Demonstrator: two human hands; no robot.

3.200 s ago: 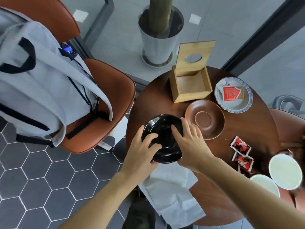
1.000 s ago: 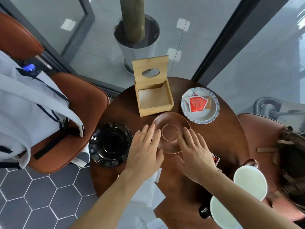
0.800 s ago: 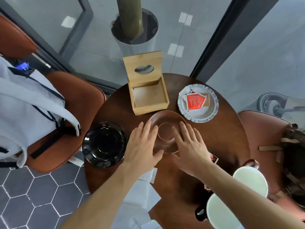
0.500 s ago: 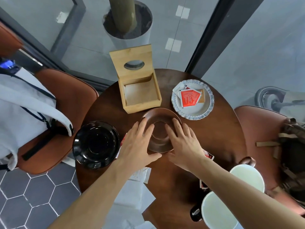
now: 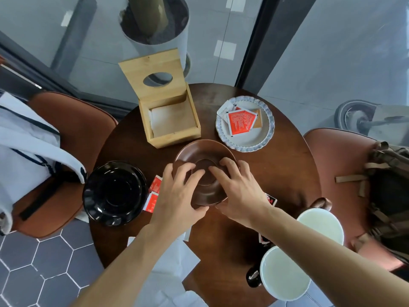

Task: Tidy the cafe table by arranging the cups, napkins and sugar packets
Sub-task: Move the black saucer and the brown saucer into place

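A brown saucer (image 5: 204, 152) lies in the middle of the round wooden table (image 5: 285, 165). My left hand (image 5: 177, 193) grips its left near rim, fingers curled over the top and thumb under the edge. My right hand (image 5: 238, 187) grips the right near rim the same way. A black saucer (image 5: 114, 192) sits at the table's left edge. Red sugar packets (image 5: 153, 192) lie between it and my left hand. More packets (image 5: 240, 120) fill a white scalloped plate (image 5: 264, 136). Two cups, one (image 5: 319, 224) and another (image 5: 284, 272), stand at the right front. White napkins (image 5: 172, 262) lie at the near edge.
An open bamboo napkin box (image 5: 168, 111) stands behind the brown saucer. An orange chair with a grey backpack (image 5: 26, 147) is on the left. Another chair with a dark bag (image 5: 389, 196) is on the right. A planter (image 5: 155, 25) stands beyond the glass.
Both hands left the black saucer at the table's left, moved over the brown saucer and closed on its near rim. The view has shifted left and down.
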